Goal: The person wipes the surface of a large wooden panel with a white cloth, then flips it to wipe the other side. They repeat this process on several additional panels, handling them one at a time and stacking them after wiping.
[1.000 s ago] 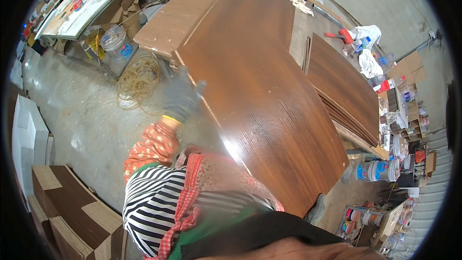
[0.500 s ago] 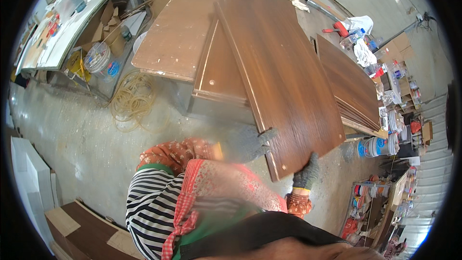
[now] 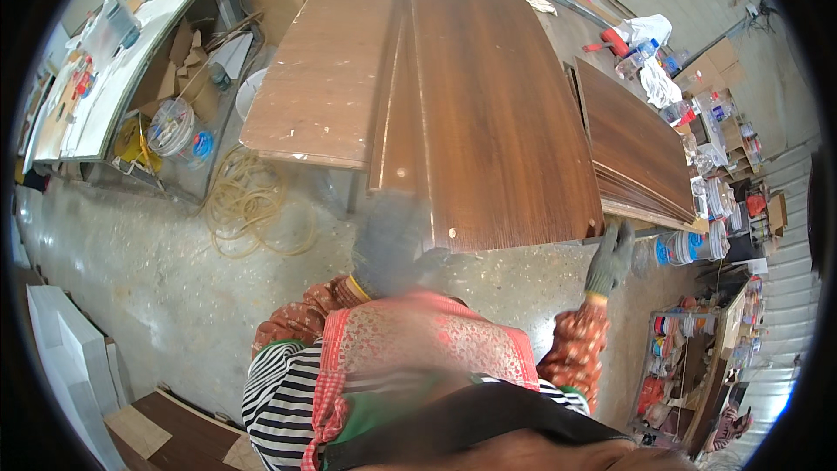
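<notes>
A large dark brown wooden panel (image 3: 497, 113) is laid on the worktable (image 3: 314, 96), and its near edge reaches past the table's end. The right gloved hand (image 3: 609, 257) is placed at the panel's near right corner, with the fingers curled on the edge. The left gloved hand (image 3: 391, 249) is seen blurred at the panel's near left corner; its fingers cannot be told. A stack of similar panels (image 3: 641, 153) is kept right of the panel, a coiled hose (image 3: 253, 205) left of it on the floor.

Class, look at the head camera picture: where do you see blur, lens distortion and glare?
Head view: the left hand in its grey glove is smeared by motion blur at the near edge of the dark wood panel; the right hand is sharper; fisheye bends the panel's straight edges; daylight puts a soft sheen on the panel; a black rim rings the picture.
</notes>
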Demonstrator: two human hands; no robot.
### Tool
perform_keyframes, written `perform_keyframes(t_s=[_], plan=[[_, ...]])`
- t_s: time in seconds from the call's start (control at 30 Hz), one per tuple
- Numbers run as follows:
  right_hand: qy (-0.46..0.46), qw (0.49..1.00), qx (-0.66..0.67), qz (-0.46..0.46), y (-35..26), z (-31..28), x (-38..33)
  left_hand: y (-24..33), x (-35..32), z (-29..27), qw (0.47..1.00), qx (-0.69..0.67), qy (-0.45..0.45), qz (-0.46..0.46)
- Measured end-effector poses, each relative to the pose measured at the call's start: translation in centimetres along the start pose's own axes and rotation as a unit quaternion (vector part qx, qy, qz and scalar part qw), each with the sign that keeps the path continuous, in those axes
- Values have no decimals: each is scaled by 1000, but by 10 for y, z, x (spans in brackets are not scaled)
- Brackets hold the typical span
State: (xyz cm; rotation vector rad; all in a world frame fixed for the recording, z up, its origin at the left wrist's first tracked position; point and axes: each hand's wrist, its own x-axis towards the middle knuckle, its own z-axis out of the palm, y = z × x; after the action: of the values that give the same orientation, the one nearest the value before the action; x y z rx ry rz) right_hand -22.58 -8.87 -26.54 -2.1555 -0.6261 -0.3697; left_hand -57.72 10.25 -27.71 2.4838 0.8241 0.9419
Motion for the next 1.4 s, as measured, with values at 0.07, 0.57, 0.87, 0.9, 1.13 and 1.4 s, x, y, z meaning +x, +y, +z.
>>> perform_keyframes(t_s=[0.07, 0.57, 0.87, 0.9, 1.13, 1.4], plan=[[-72, 995, -65, 3, 14, 20, 29, -7, 3, 2, 995, 55, 47, 64], [-127, 987, -78, 59, -44, 93, 13, -83, 14, 19, 990, -104, 93, -14], [-129, 984, -71, 101, -49, 97, 13, -88, 11, 44, 950, -244, 183, -69], [-125, 986, -56, 96, -49, 96, 13, -90, 9, 48, 949, -244, 188, -69], [-159, 985, -53, 42, -39, 89, 1, -107, 7, 63, 938, -248, 234, -57], [-316, 942, -112, -26, -33, 57, -6, -91, 12, 50, 871, -375, 255, -187]])
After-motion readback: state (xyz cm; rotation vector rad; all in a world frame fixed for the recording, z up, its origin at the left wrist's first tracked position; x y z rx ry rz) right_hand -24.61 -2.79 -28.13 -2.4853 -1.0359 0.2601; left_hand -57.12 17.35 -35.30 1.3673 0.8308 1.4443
